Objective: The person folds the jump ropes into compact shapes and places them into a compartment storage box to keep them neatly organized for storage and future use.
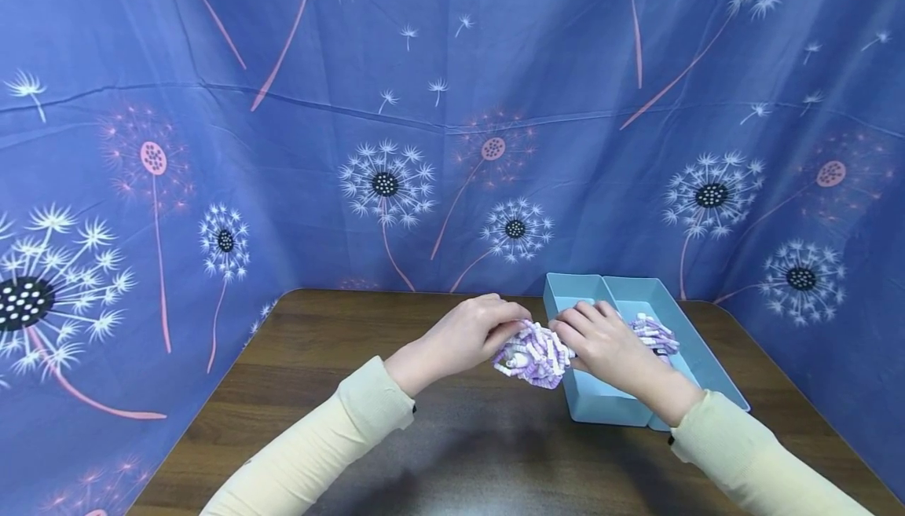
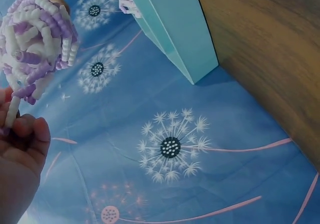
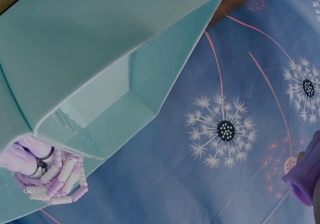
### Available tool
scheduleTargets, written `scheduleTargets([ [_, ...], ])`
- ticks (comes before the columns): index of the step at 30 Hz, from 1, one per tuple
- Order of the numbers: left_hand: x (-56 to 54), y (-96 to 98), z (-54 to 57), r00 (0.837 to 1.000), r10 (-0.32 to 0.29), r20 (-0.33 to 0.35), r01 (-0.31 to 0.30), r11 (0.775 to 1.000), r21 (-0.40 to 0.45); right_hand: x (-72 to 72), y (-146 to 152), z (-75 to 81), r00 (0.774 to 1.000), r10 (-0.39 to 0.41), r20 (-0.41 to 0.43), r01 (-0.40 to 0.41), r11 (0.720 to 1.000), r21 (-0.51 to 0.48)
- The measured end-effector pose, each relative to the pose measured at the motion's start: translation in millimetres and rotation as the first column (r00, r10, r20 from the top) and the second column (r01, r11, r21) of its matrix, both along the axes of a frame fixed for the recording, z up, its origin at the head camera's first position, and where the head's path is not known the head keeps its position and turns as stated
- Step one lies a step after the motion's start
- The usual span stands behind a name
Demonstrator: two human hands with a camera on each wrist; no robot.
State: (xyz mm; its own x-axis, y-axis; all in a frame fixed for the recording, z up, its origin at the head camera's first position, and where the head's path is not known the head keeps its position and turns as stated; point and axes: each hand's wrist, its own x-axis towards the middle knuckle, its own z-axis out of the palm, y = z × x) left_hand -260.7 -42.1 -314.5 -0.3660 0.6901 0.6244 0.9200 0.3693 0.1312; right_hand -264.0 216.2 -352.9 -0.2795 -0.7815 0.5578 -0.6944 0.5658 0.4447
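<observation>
A beaded jump rope [image 1: 539, 355] in purple and white segments hangs bunched between both hands above the table. My left hand [image 1: 472, 331] pinches it from the left side; in the left wrist view, thumb and fingers [image 2: 35, 134] close on a white bead segment below the tangled bundle [image 2: 37, 43]. On the other side, my right hand [image 1: 608, 347] holds the rope's right end. A purple handle [image 3: 304, 176] shows beside this hand at the edge of the right wrist view. Most of the right fingers are hidden there.
A light blue two-compartment box [image 1: 608, 414] stands at the right of the wooden table [image 1: 318, 390]. In its right compartment lies a second beaded jump rope [image 1: 654, 334] with purple handles [image 3: 32, 154]. A blue dandelion-print cloth [image 1: 424, 139] hangs behind and at the sides.
</observation>
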Motion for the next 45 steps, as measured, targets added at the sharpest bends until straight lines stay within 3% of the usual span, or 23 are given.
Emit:
scheduleTargets([
  [11,1.2,-5.2,4.7,0.996,-0.014,-0.092,0.017,0.999,0.028,6.8,3,2.1,0.998,-0.06,0.005,0.06,0.997,-0.053],
  [14,2.7,-7.6,8.4,0.989,-0.017,-0.147,0.02,1.0,0.023,9.0,2,4.3,0.997,-0.074,-0.011,0.073,0.995,-0.063],
  [19,5.1,-10.7,15.4,0.964,0.003,-0.267,0.0,1.0,0.012,15.0,-2,10.1,0.995,-0.093,-0.023,0.091,0.993,-0.075],
  [24,5.7,-15.5,19.0,0.941,0.036,-0.337,-0.038,0.999,-0.001,21.6,-5,17.1,0.991,-0.134,-0.027,0.133,0.99,-0.037],
  [30,6.1,-20.2,20.9,0.929,0.056,-0.367,-0.064,0.998,-0.01,26.9,-8,22.2,0.983,-0.178,-0.04,0.178,0.984,0.005],
  [35,7.7,-24.2,22.5,0.917,0.104,-0.386,-0.112,0.994,0.0,27.8,-9,23.9,0.983,-0.184,-0.026,0.184,0.983,-0.018],
  [40,9.5,-32.2,23.6,0.891,0.183,-0.415,-0.19,0.981,0.024,28.5,-6,23.4,0.977,-0.211,0.004,0.211,0.976,-0.051],
  [45,9.9,-42.7,21.2,0.856,0.266,-0.444,-0.27,0.961,0.054,27.8,-2,21.2,0.954,-0.296,0.049,0.299,0.95,-0.087],
])
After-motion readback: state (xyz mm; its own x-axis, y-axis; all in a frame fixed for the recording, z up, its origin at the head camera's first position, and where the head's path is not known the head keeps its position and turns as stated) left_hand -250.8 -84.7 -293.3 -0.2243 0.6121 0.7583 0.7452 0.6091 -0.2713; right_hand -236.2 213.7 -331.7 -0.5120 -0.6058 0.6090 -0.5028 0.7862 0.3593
